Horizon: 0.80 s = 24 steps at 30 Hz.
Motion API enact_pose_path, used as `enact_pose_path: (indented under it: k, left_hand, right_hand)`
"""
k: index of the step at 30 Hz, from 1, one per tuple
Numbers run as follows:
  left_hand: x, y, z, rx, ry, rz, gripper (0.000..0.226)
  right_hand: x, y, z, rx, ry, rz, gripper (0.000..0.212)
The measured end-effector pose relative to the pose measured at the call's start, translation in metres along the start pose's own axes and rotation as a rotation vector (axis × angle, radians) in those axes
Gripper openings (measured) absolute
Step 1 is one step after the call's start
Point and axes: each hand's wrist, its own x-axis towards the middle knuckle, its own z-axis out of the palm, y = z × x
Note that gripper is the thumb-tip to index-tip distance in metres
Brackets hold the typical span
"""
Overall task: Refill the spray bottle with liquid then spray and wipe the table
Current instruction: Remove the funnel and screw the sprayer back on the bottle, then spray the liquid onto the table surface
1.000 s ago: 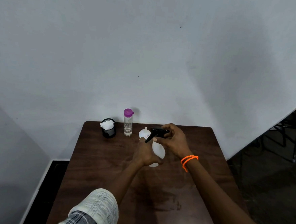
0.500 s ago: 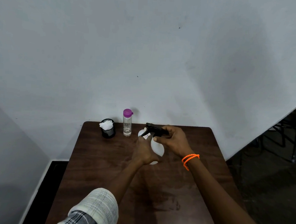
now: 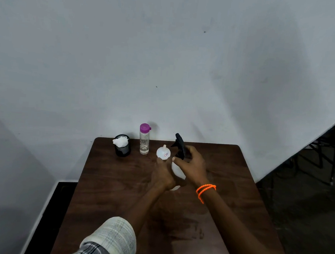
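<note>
White wall is seen behind a dark wooden tabletop (image 3: 119, 183). At the far edge, a black mesh cup (image 3: 122, 148) holding a white cloth (image 3: 120, 141) is placed to the left. Just beside it to the right, a clear bottle (image 3: 144, 141) with a purple cap is set upright. A white funnel (image 3: 163, 152) is positioned to the right of the bottle, spout up.

The white spray bottle (image 3: 177, 170) is located near the tabletop centre, between the two hands and largely hidden by them. The left hand (image 3: 162, 177) is closed around the bottle body. The right hand (image 3: 192, 165) is clamped on the black sprayer head (image 3: 180, 146), which is held above the bottle; whether it is attached to the neck cannot be told. An orange band (image 3: 205, 191) is worn on the right wrist. A plaid sleeve (image 3: 109, 241) is visible on the left arm.
</note>
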Motion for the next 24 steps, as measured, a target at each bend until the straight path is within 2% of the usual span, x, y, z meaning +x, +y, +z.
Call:
enact_pose_path:
  k: [2,5,11,14,18,24]
  left_hand:
    - [0.0016,-0.0008,-0.0009,0.019,-0.003,0.017,0.088]
    - [0.0030,-0.0008,-0.0014,0.013,0.008,0.020,0.086]
    - [0.0017,0.0011,-0.0020,0.057,-0.019,0.019,0.103]
    - [0.0000,0.0017,-0.0013,0.038,-0.015,0.042,0.098]
    - [0.0000,0.0021,-0.0037,-0.011,-0.020,0.021,0.097]
    - [-0.0013,-0.0006,-0.0032,0.018,-0.059,0.017,0.095]
  right_hand:
    - [0.0020,0.0011,-0.0012,0.047,-0.037,0.010,0.023]
    - [0.0024,0.0019,0.0008,0.025,-0.001,-0.002,0.019]
    - [0.0017,0.0054,0.0059,-0.092,0.154,0.036,0.040]
    - [0.0009,0.0048,0.0049,-0.080,0.130,0.049,0.039]
    - [0.0008,0.0052,0.0015,0.016,0.007,0.060,0.029]
    - [-0.0025,0.0073,0.0033,-0.048,0.091,0.050,0.026]
